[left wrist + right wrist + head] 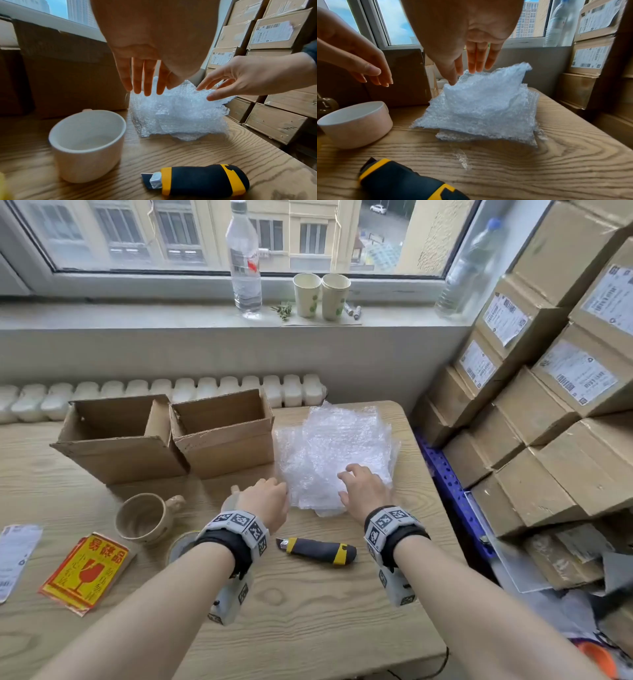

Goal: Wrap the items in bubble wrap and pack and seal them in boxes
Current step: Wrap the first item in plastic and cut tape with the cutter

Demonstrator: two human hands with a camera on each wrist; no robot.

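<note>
Grip, head view: left hand (265, 498) spread at the bubble wrap (334, 453) pile's near-left edge; right hand (364, 489) spread on top.
Left wrist view: straight fingers (148, 79) over the wrap; mug (87, 143) left of the grip, utility knife (204, 180) nearer the wrist.
Right wrist view: fingertips (476, 65) touch the raised top sheet on the surface (556, 169).
Boxes: two open boxes (222, 433) beyond the left grip.

Bare table (308, 611) lies open between mug (145, 517), knife (317, 550) and boxes (222, 433).
</note>
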